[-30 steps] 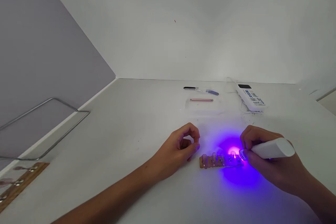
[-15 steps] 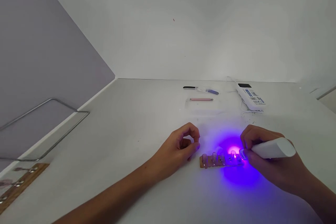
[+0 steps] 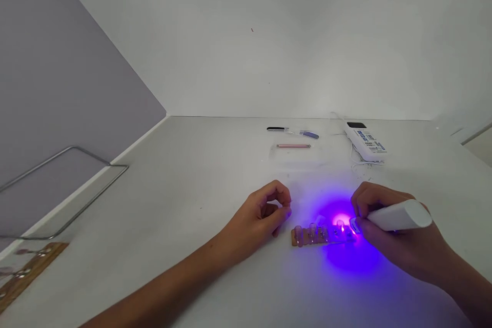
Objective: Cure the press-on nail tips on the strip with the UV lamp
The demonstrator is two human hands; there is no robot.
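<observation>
My right hand (image 3: 395,238) is wrapped round a white pen-shaped lamp (image 3: 400,216) that throws violet light onto the right end of a small wooden strip (image 3: 321,236). The strip lies flat on the white table (image 3: 184,200) and carries several clear nail tips in a row. My left hand (image 3: 261,220) rests on the table just left of the strip, its fingers curled with the thumb and forefinger close together. Whether anything is pinched between them does not show.
At the back lie a white remote-like device (image 3: 366,141) with a cable, a black-handled tool (image 3: 292,131) and a pink stick (image 3: 293,146). A bent metal wire frame (image 3: 73,184) stands at the left. Another wooden strip with nail tips (image 3: 26,274) lies at the near left edge.
Both hands and the lamp hold their places. The view has only drifted a little to the left.
</observation>
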